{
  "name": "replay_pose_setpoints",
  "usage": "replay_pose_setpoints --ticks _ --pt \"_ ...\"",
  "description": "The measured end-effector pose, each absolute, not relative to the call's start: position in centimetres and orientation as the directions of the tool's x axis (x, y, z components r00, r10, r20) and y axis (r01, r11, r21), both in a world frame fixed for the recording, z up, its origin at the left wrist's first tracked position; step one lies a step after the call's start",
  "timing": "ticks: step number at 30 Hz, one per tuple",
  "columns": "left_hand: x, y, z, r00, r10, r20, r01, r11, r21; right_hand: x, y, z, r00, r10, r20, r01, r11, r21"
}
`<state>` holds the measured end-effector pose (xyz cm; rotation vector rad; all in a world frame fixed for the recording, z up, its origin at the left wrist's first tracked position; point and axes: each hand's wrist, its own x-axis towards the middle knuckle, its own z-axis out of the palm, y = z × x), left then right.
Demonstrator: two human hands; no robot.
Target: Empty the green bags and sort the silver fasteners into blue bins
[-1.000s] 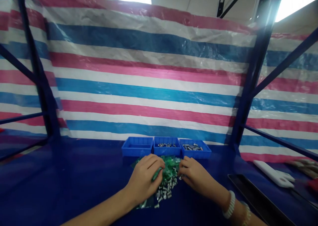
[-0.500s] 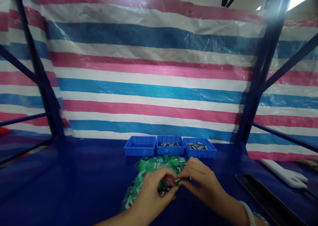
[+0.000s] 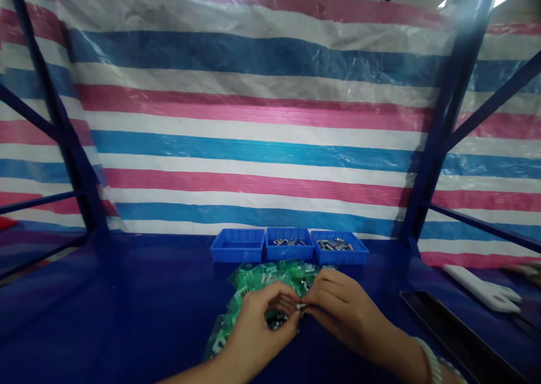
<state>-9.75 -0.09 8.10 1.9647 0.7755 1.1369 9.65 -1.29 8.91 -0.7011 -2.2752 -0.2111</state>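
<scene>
Between the fingertips of both hands is a small silvery metal piece [image 3: 300, 306], too small to name exactly. My left hand [image 3: 264, 322] pinches it from the left, thumb and fingers curled toward each other. My right hand [image 3: 344, 308] closes on it from the right, with a pale band [image 3: 429, 358] round the wrist. Beneath and behind the hands lies a heap of clear bags with green and white print [image 3: 257, 277]. Small dark and shiny metal parts [image 3: 276, 319] show under the left hand, partly hidden by its fingers.
Three blue bins stand behind the bags: a left bin [image 3: 237, 254], a middle bin [image 3: 289, 253] with small metal parts, and a right bin [image 3: 340, 256] with longer metal pieces. A dark flat device [image 3: 448, 327] and a white object [image 3: 482, 288] lie rightward on the blue table [image 3: 127, 311].
The hands stay together at nearly the same spot. My right fingers have drawn in a little more around the metal piece, and the view has tilted slightly.
</scene>
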Motion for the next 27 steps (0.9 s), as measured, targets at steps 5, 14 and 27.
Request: replay_pose_setpoints --ticks 5,14,27 --pt "-9.8 0.1 7.8 0.385 0.780 0.493 0.130 -0.575 0.808 9.2 -1.3 8.3 -0.431 0.566 0.703 0.513 0.794 -0.325" --pt "-10.2 0.1 8.3 0.347 0.653 0.674 0.189 -0.752 0.631 7.5 -0.8 7.1 -0.395 0.852 0.343 -0.001 0.373 -0.928" --pt "-8.5 12.4 10.7 0.436 0.540 0.720 0.537 -0.798 0.273 12.7 4.4 6.5 -0.008 0.971 0.237 -0.052 0.236 -0.970"
